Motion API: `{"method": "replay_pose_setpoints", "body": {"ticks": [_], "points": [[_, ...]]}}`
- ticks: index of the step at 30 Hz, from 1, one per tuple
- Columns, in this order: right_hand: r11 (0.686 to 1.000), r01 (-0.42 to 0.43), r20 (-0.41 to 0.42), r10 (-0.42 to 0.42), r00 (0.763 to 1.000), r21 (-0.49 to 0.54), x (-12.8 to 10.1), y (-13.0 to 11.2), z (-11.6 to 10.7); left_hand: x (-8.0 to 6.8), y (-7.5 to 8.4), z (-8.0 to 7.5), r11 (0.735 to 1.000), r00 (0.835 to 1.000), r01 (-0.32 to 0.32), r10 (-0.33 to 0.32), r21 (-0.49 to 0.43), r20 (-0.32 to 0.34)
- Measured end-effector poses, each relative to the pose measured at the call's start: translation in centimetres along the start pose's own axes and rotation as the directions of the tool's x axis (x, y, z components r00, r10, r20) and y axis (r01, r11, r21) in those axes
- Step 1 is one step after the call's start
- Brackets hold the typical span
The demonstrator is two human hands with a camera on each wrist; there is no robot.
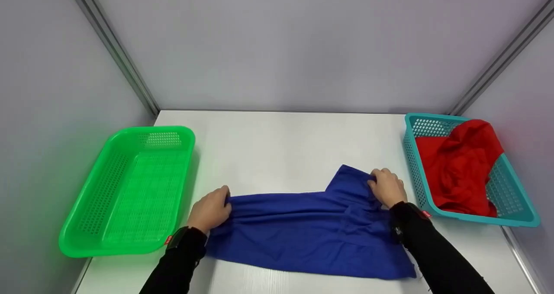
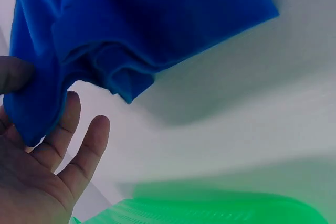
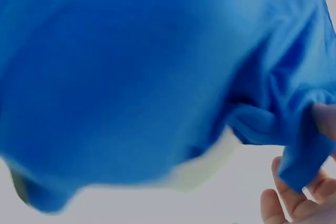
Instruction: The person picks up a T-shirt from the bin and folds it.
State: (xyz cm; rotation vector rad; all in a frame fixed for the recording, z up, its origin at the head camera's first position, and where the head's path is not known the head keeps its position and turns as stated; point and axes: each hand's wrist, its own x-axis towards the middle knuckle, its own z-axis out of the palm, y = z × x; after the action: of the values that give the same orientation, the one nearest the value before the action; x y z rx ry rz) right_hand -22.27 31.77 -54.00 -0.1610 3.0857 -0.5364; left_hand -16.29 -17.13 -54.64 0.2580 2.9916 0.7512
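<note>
Near the tabletop's [image 1: 281, 142] front edge, one blue garment [image 1: 311, 233] pinched by left hand [image 1: 210, 209] and right hand [image 1: 387, 188]; one green basket [image 1: 86, 198] left edge, one teal basket [image 1: 517, 203] with one red garment [image 1: 458, 168] right edge.

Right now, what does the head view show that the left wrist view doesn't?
Only the head view shows the right hand gripping the blue cloth, the teal basket holding a red cloth, and both black sleeves. Only the left wrist view shows the left hand's palm and fingers from below, with the cloth's edge pinched. Both show the left hand, blue cloth, green basket and white table.
</note>
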Motion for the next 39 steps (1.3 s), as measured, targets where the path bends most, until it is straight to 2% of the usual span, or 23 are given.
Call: {"method": "replay_pose_setpoints", "body": {"ticks": [2, 5, 8, 11, 17, 21, 24, 27, 30, 34, 39], "points": [[0.999, 0.029, -0.084, -0.028, 0.996, 0.012, 0.5, -0.1, -0.9, 0.4, 0.2, -0.5, 1.0, 1.0, 0.02, -0.02, -0.007, -0.022], [0.999, 0.052, -0.184, -0.05, 0.982, 0.004, 1.3, -0.5, -2.5, 1.2, 0.4, -1.0, 1.0, 0.995, 0.024, -0.023, 0.005, -0.094], [0.998, 0.063, -0.269, -0.066, 0.961, -0.02, 2.2, -1.2, -4.1, 2.0, 0.6, -1.5, 0.999, 0.987, 0.031, -0.029, 0.009, -0.159], [0.996, 0.087, -0.339, -0.093, 0.936, -0.033, 3.0, -2.2, -5.7, 2.7, 0.7, -2.1, 0.999, 0.98, 0.045, -0.041, 0.014, -0.197], [0.99, 0.138, -0.444, -0.105, 0.89, 0.042, 4.7, -4.0, -8.1, 3.7, 0.7, -3.3, 0.998, 0.951, 0.034, -0.015, 0.054, -0.309], [0.986, 0.153, -0.501, -0.097, 0.86, 0.072, 5.4, -4.7, -8.8, 4.1, 0.8, -4.1, 0.999, 0.928, 0.019, -0.002, 0.042, -0.374], [0.984, 0.166, -0.518, -0.111, 0.848, 0.061, 5.4, -4.9, -9.1, 4.2, 0.7, -4.4, 1.0, 0.914, 0.02, -0.011, 0.016, -0.406], [0.977, 0.211, -0.499, -0.175, 0.849, 0.016, 4.7, -4.5, -9.0, 4.1, 0.4, -4.1, 1.0, 0.906, -0.021, 0.022, 0.008, -0.423], [0.945, 0.327, -0.43, -0.308, 0.849, -0.032, 3.4, -3.4, -8.5, 3.5, 0.0, -3.6, 0.995, 0.905, -0.096, 0.094, 0.016, -0.414], [0.875, 0.485, -0.261, -0.466, 0.845, 0.008, 0.8, -1.3, -7.8, 2.2, -0.6, -2.8, 0.986, 0.916, -0.168, 0.163, 0.018, -0.366], [0.828, 0.547, -0.042, -0.547, 0.836, 0.121, -3.0, 1.9, -6.5, 0.5, -1.4, -2.0, 0.98, 0.933, -0.195, 0.2, 0.047, -0.299]]}}
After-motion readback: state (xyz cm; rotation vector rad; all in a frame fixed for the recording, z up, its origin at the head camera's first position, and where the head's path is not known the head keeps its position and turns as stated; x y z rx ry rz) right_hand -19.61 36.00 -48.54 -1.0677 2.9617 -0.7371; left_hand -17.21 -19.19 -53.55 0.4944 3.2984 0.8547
